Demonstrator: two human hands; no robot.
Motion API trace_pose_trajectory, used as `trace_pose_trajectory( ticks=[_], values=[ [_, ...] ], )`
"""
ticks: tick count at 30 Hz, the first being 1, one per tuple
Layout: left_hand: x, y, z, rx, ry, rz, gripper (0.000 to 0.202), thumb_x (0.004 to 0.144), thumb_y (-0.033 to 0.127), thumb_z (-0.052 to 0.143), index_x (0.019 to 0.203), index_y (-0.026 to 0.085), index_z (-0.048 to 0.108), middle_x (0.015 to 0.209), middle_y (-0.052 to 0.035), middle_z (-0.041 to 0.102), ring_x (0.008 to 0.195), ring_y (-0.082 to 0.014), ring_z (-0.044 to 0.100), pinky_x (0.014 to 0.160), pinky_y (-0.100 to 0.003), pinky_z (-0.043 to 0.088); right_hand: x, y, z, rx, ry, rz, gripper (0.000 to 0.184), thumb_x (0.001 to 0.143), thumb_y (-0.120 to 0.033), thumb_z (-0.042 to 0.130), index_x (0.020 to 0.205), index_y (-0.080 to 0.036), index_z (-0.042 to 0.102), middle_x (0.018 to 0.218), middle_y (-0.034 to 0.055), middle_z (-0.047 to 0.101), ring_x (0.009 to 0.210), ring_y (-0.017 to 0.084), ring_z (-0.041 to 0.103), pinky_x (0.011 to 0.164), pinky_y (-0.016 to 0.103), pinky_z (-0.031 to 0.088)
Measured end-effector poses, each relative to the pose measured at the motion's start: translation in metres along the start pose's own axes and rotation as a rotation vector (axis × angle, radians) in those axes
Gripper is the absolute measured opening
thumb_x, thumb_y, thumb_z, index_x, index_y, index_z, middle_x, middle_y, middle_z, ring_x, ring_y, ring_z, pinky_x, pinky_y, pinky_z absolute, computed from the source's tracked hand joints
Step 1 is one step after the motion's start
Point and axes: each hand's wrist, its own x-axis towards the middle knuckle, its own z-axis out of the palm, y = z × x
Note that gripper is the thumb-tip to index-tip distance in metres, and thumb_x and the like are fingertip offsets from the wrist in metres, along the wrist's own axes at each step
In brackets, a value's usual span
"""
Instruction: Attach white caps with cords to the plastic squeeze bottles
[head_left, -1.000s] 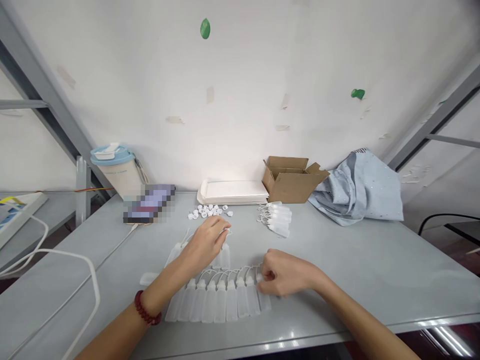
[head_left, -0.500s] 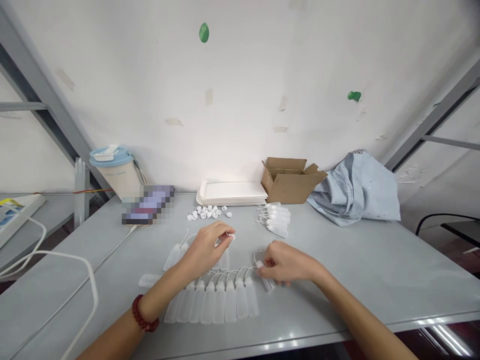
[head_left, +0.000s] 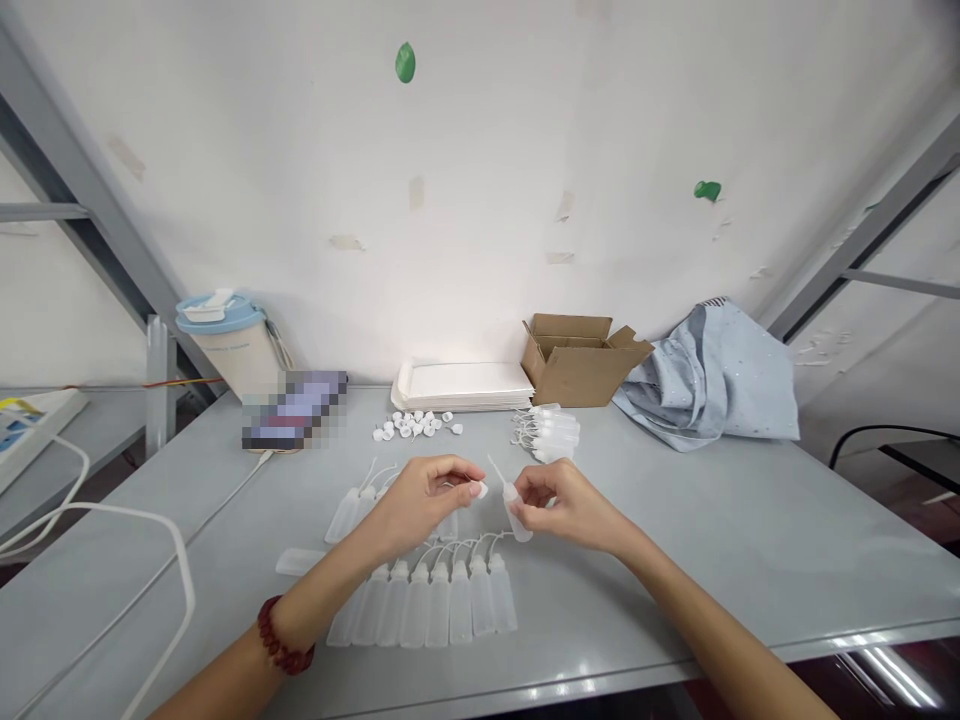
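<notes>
My left hand [head_left: 431, 500] pinches a small white cap [head_left: 481, 490] between thumb and fingertips. Facing it, my right hand [head_left: 570, 505] grips a translucent squeeze bottle [head_left: 516, 512], raised and tilted, its thin tube pointing up and left. The cap and the bottle are close together but apart. Below my hands lies a row of several similar bottles [head_left: 439, 605] with curved white tubes. More bottles [head_left: 343, 515] lie behind my left hand and are partly hidden by it. One bottle [head_left: 298, 561] lies sideways left of my left forearm.
Loose white caps [head_left: 416, 425] lie scattered at the back. Several bottles [head_left: 559, 430] are piled before an open cardboard box [head_left: 585, 375]. A white stack [head_left: 465, 385], a phone [head_left: 300, 410] with a cable, a lidded cup [head_left: 232, 345] and a blue cloth [head_left: 720, 385] line the table's rear.
My right hand has lifted the bottle off the table and moved it up and left. My left hand has shifted slightly right and down with the cap.
</notes>
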Motion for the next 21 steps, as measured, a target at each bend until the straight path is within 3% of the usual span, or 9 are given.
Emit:
trace_pose_trajectory(
  ticks=[10,21],
  values=[
    [0.0011,-0.0051,0.0072,-0.195,-0.009,0.056,0.019,0.078,0.033,0.063,0.091,0.019,0.067,0.086,-0.0019,0.065,0.082,-0.0155,0.059,0.077,-0.028,0.048,-0.0026,-0.0021,0.0045,0.118,-0.031,-0.056,0.004,0.076,-0.020,0.058,0.076,-0.016,0.059,0.059,-0.0012,0.061,0.055,0.011,0.054,0.056,0.023,0.042],
    [0.0012,-0.0017,0.0084,-0.248,-0.058,0.149,0.012,0.080,0.029,0.062,0.084,0.018,0.065,0.081,-0.0009,0.066,0.081,-0.0157,0.061,0.077,-0.028,0.047,-0.0016,-0.0040,0.0046,0.247,-0.067,-0.065,0.020,0.086,-0.032,0.054,0.090,-0.015,0.064,0.076,0.0020,0.062,0.063,0.011,0.058,0.056,0.023,0.044]
  ],
)
